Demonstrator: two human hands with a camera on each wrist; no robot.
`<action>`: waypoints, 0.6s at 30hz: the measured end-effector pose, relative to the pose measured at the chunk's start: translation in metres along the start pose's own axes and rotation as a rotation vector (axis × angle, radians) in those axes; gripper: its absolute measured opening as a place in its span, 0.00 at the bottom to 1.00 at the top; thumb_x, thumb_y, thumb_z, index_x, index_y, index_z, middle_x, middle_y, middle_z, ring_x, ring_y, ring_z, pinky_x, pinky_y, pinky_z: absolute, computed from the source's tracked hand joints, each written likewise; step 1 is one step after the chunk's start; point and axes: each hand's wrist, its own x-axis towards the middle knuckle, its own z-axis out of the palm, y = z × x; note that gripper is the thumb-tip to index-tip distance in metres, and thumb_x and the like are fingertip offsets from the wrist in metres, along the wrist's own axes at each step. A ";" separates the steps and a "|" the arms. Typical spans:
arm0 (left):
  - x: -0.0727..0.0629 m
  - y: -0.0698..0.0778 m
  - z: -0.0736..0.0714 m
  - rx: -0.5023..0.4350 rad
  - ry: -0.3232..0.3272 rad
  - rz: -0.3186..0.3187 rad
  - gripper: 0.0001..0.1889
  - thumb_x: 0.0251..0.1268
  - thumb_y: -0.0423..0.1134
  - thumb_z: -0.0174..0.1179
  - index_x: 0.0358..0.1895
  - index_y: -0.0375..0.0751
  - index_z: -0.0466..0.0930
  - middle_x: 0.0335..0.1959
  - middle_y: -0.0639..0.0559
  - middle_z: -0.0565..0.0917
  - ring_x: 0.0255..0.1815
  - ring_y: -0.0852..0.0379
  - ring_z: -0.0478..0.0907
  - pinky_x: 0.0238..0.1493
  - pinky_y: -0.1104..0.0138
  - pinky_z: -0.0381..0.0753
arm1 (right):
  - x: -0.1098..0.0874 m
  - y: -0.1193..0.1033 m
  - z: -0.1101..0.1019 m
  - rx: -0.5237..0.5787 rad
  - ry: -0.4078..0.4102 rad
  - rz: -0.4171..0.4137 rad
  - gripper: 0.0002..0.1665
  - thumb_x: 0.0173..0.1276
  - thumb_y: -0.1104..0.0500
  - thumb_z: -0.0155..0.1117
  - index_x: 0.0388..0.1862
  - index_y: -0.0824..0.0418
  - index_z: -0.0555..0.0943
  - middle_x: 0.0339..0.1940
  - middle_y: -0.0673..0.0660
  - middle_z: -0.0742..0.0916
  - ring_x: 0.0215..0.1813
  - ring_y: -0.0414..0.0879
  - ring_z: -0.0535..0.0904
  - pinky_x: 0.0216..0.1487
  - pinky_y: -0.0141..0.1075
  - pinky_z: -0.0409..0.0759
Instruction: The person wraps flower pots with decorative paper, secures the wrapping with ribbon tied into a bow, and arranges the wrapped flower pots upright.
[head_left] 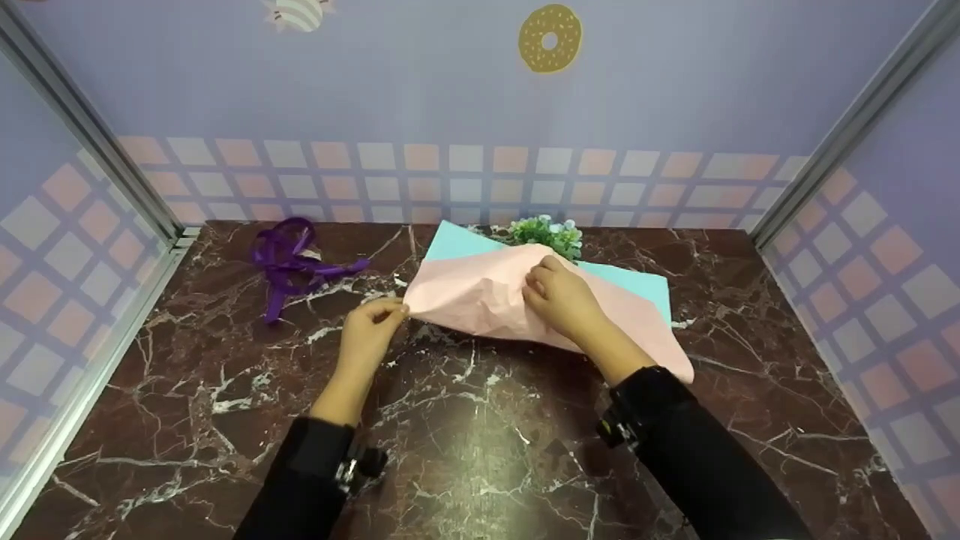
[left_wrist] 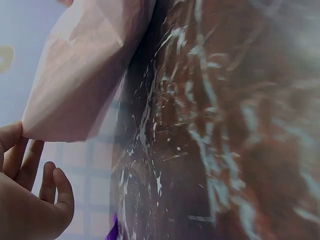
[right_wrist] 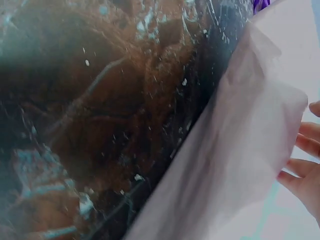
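A sheet of pink wrapping paper (head_left: 480, 289), creased and lifted along its near side, lies over a light blue sheet (head_left: 630, 285). My left hand (head_left: 371, 326) pinches its left corner between thumb and fingers; the left wrist view shows the pinched corner of the pink paper (left_wrist: 75, 100) close up. Curled fingers of my right hand (head_left: 562, 296) hold the raised middle of the pink paper. In the right wrist view, those fingertips (right_wrist: 295, 172) are at the paper's raised edge. A small bunch of green leaves with pale flowers (head_left: 547, 234) sticks out behind the paper, its lower part hidden.
A tangled purple ribbon (head_left: 292, 262) lies at the back left of the dark marbled table (head_left: 465, 450). Printed panels stand around the table: a back wall (head_left: 420, 97) and a side wall at each end.
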 end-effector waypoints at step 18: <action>-0.060 0.010 -0.031 0.088 -0.071 -0.016 0.05 0.62 0.31 0.64 0.37 0.31 0.87 0.40 0.43 0.86 0.39 0.53 0.77 0.41 0.67 0.76 | -0.026 -0.014 0.023 0.109 0.187 -0.063 0.08 0.66 0.61 0.63 0.40 0.65 0.85 0.47 0.55 0.83 0.50 0.51 0.82 0.54 0.41 0.79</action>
